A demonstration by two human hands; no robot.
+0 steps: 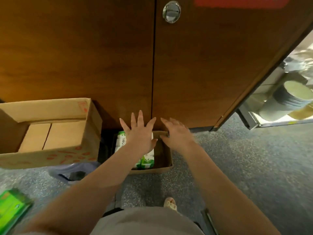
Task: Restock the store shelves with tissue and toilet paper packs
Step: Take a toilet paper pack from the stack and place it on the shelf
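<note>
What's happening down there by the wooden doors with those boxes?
A person is reaching both arms down toward a small cardboard box on the floor against wooden cabinet doors. It holds green-and-white tissue packs. The left hand is spread open above the packs, the right hand open over the box's far rim; neither grips anything yet. A bigger, open cardboard box sits to the left.

Glossy wood doors [84,48], matt cardboard box [50,155], speckled floor [237,167]

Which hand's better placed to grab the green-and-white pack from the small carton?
Left, probably. The left hand is spread directly over the tissue pack in the small carton; the right hand hovers over the carton's empty side.
</note>
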